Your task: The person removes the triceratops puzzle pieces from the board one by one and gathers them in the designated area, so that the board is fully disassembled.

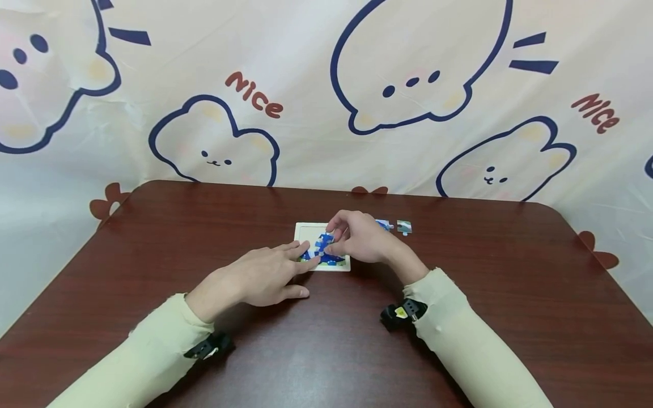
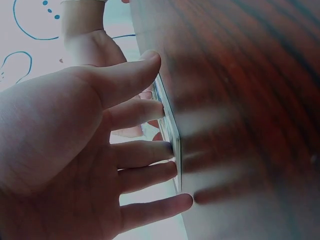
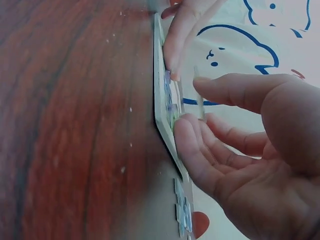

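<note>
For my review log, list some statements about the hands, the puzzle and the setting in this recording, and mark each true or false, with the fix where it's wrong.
1. The right hand pinches a puzzle piece, while the left hand reaches over the puzzle tray. True.
2. The left hand is clenched in a fist. False: its fingers are extended.
3. In the head view, loose pieces lie on the table to the right of the tray. True.
4. The puzzle tray is completely filled. False: part of its pale base shows bare.
5. The backdrop behind the table carries the word "Nice". True.
</note>
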